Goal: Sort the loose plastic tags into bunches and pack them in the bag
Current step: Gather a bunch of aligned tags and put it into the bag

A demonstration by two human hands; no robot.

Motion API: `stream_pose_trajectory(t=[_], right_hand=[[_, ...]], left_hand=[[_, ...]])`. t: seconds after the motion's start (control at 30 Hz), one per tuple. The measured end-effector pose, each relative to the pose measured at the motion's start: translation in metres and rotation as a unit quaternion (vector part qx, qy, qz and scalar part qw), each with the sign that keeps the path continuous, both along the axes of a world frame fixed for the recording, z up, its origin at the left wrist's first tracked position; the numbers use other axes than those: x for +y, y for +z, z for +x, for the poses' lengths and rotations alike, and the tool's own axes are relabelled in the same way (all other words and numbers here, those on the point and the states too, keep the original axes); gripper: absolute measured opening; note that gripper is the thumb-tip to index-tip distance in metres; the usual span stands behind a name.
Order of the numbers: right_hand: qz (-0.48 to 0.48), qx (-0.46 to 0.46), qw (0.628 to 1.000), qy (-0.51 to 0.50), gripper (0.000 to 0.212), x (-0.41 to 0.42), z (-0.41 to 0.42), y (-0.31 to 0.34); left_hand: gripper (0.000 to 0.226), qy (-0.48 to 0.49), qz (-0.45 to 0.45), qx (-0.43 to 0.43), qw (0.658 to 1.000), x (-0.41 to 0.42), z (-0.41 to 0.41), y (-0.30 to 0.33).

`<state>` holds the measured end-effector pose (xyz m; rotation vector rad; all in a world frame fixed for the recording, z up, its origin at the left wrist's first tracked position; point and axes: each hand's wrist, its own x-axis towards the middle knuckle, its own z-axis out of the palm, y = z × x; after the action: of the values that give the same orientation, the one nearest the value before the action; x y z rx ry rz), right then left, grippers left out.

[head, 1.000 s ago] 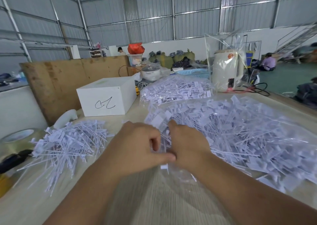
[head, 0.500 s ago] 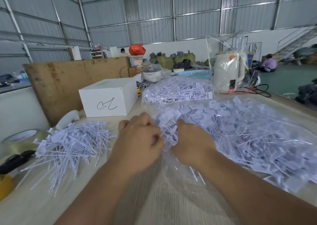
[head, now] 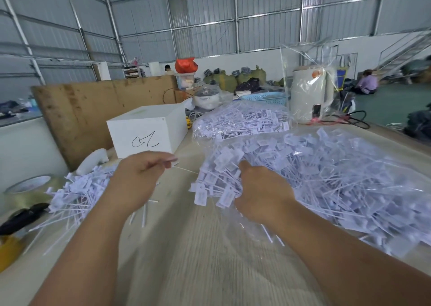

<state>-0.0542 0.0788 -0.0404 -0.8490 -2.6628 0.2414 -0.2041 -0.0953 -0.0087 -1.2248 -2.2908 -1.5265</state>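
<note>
A big clear plastic bag (head: 349, 184) full of white plastic tags lies on the right of the table. My right hand (head: 261, 189) grips a bunch of tags (head: 221, 184) at the bag's mouth. My left hand (head: 140, 175) is drawn off to the left and pinches the thin tail of a single tag (head: 185, 169) between thumb and fingers. A loose pile of tags (head: 72, 196) lies on the table at the left, partly behind my left arm. A second filled bag of tags (head: 240, 121) sits further back.
A white box (head: 149, 128) with a scribble stands behind the loose pile, in front of a wooden board (head: 93, 105). A tape roll (head: 28, 186) and a black tool (head: 21, 217) lie at the left edge. A bagged white kettle (head: 310, 96) and blue basket (head: 265, 97) stand at the back.
My left hand has pulled away from the bag mouth to the left, drawing out one tag by its tail. My right hand stays at the bag, holding the bunch.
</note>
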Motion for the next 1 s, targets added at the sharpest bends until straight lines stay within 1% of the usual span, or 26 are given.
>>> stream_pose_trajectory(t=[0.07, 0.13, 0.2, 0.27, 0.33, 0.43, 0.57, 0.7, 0.8, 0.93, 1.0], right_hand=[[0.012, -0.001, 1.000, 0.009, 0.055, -0.001, 0.001, 0.000], [0.022, 0.002, 1.000, 0.018, 0.049, -0.001, 0.002, -0.001], [0.035, 0.003, 0.999, 0.022, 0.046, -0.001, 0.003, -0.002], [0.051, 0.004, 0.998, 0.025, 0.046, -0.001, 0.003, -0.003], [0.055, 0.005, 0.998, 0.030, 0.045, 0.000, 0.002, -0.004], [0.060, 0.003, 0.998, 0.031, 0.043, 0.000, 0.001, -0.007], [0.068, 0.001, 0.997, 0.036, 0.045, -0.001, -0.001, -0.008], [0.084, 0.002, 0.996, 0.039, 0.043, -0.003, -0.003, -0.009], [0.087, -0.001, 0.995, 0.043, 0.041, -0.004, -0.003, -0.011], [0.085, -0.006, 0.995, 0.046, 0.043, -0.005, -0.003, -0.011], [0.089, -0.006, 0.995, 0.053, 0.041, -0.006, -0.003, -0.011]], left_hand=[[0.050, 0.011, -0.057, 0.084, 0.995, 0.004, -0.002, -0.008], [0.050, 0.015, -0.073, 0.138, 0.988, 0.006, -0.006, -0.014], [0.045, 0.047, -0.053, 0.189, 0.979, 0.005, -0.012, -0.015], [0.041, 0.103, -0.019, 0.225, 0.969, 0.001, -0.021, -0.016], [0.040, 0.153, 0.002, 0.247, 0.957, -0.005, -0.028, -0.016], [0.039, 0.190, 0.006, 0.270, 0.944, -0.008, -0.030, -0.017], [0.043, 0.196, -0.006, 0.282, 0.939, -0.002, -0.023, -0.018], [0.044, 0.171, -0.016, 0.312, 0.934, 0.005, -0.017, -0.014], [0.044, 0.169, -0.016, 0.330, 0.929, 0.006, -0.016, -0.013], [0.042, 0.174, -0.007, 0.353, 0.919, 0.007, -0.013, -0.012], [0.041, 0.194, 0.018, 0.339, 0.920, 0.004, -0.010, -0.010]])
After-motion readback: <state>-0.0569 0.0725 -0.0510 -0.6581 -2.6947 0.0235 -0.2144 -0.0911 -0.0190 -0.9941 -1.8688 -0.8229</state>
